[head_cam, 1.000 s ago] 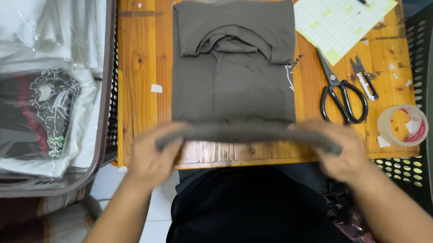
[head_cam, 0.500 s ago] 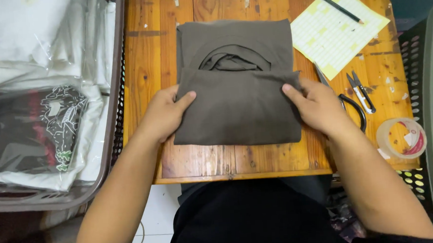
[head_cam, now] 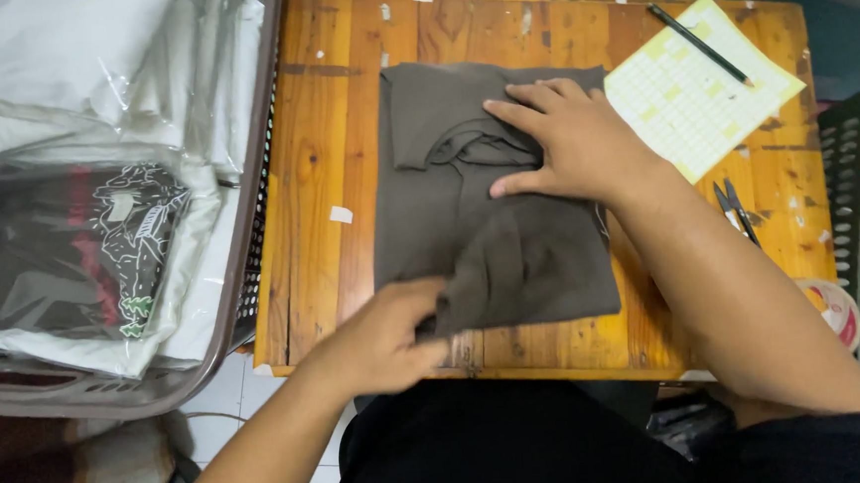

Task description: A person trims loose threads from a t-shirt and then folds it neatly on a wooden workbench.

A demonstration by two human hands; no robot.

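Now, at the far left, a grey basket stands beside the table, filled with garments sealed in clear plastic bags. These have not shifted.

The change lies at the middle. Half a second ago both hands lay flat and spread on the lower half of the folded dark grey shirt, one at each side edge. The left hand has since dropped to the near left corner, where its fingers are curled around the cloth's edge and lifting it; the grip looks closed on the fabric, though the motion blurs it. The right hand has moved up and across to the collar end, resting open and flat, fingers spread, pressing the shirt down rather than grasping it. The shirt itself lies in the middle of the table, slightly skewed compared with before. By my judgement the folding is over and the bundle is being gathered up or turned.

Further right lie a yellow gridded sheet with a black pen across it, small snips, and a tape roll at the table's edge.
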